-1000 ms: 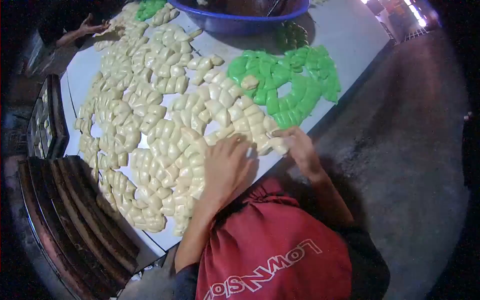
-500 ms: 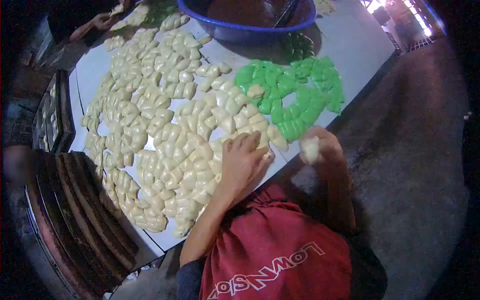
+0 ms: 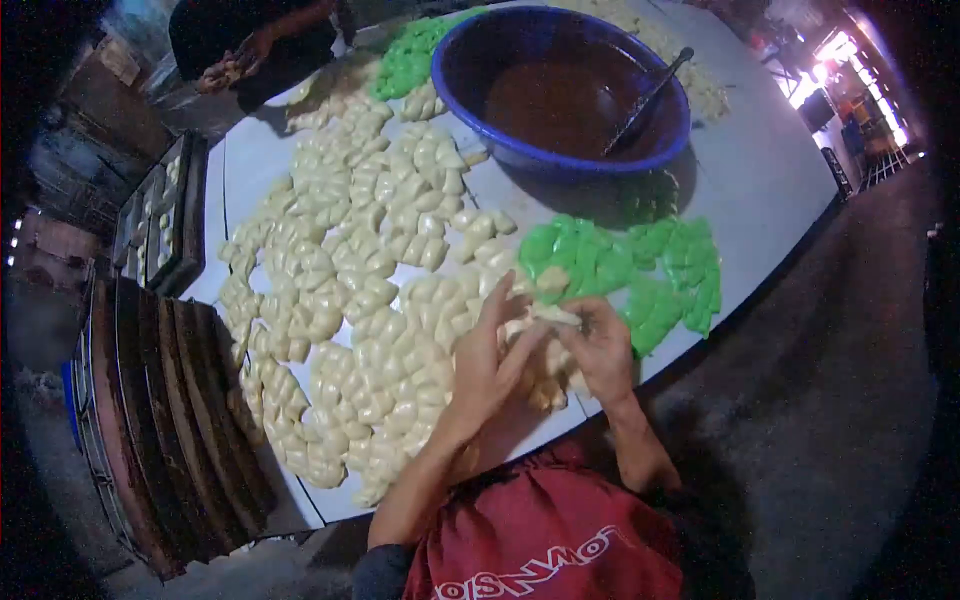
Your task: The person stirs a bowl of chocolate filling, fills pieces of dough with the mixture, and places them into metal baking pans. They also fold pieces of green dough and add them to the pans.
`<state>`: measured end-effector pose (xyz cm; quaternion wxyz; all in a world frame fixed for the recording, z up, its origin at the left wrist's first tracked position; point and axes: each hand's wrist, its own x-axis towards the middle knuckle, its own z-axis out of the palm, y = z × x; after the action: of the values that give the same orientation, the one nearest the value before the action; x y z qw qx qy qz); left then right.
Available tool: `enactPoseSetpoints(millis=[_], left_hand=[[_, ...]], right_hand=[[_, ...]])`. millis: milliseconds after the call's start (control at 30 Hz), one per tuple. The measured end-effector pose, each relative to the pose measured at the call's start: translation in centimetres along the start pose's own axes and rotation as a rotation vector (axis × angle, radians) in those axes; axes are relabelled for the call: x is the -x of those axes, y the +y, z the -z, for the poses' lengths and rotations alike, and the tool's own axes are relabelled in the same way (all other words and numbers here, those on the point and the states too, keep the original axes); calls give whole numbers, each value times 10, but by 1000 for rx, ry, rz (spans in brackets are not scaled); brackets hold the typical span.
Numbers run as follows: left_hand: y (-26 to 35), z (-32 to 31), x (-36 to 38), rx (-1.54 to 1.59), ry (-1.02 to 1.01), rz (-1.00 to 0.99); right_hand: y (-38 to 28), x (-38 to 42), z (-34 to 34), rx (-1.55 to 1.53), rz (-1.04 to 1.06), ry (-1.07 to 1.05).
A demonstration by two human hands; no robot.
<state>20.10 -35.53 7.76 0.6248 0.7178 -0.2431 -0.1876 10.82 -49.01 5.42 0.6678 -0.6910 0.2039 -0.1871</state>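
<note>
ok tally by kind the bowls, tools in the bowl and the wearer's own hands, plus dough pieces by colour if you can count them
Blue bowl: 1
Dark-handled tool: 1
Wearer's hands: 2, left hand and right hand
Total: 4
Pale dough pieces and green dough pieces are too crowded to count, so left out.

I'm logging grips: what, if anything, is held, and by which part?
A pale dough piece, by one end in the right hand; whether the left hand grips is unclear.
</note>
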Motion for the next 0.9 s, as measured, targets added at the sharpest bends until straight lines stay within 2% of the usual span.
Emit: enactPoseSetpoints(millis=[33,100,133,167,200,300,400,433,467,533,600,667,733,833,900], left_hand=[[-1,-7,-8,-14,47,-149],[-1,-19,-23,9,77,-411],[-7,-27,-30,18,46,-470],[-13,-35,-36,28,13,-529],[-14,-39,-46,25,26,-695],[-21,-64,-61,155,72,-515],[-22,-82,-68,606,36,-170],[-30,-87,-73,612,52,-154],[-31,-82,-73,531,10,-74],[-28,-56,-66,364,-77,91],[-11,-33,-67,210,-139,253],[-23,-22,-62,99,-107,172],[-22,-16,-58,77,-96,225],[-27,-8,-53,51,-128,293],[-31,-6,-51,11,-154,324]], right_hand=[[-4,-4,-6,-87,3,49],[-17,-14,-9,-368,62,-66],[-26,-19,-12,-507,91,-126],[-44,-22,-17,-854,-155,-34],[-54,-28,-11,-842,-163,-106],[-70,-59,12,-808,-193,-315],[-77,-110,24,-588,-121,-319],[-79,-137,32,-473,-36,-287],[-81,-169,42,-359,49,-255],[-92,-227,57,99,47,-334],[-84,-274,63,617,77,-489],[-54,-305,62,991,113,-662],[-31,-320,60,1322,165,-859],[-21,-323,60,1289,42,-1058],[-17,-333,63,1251,31,-983]])
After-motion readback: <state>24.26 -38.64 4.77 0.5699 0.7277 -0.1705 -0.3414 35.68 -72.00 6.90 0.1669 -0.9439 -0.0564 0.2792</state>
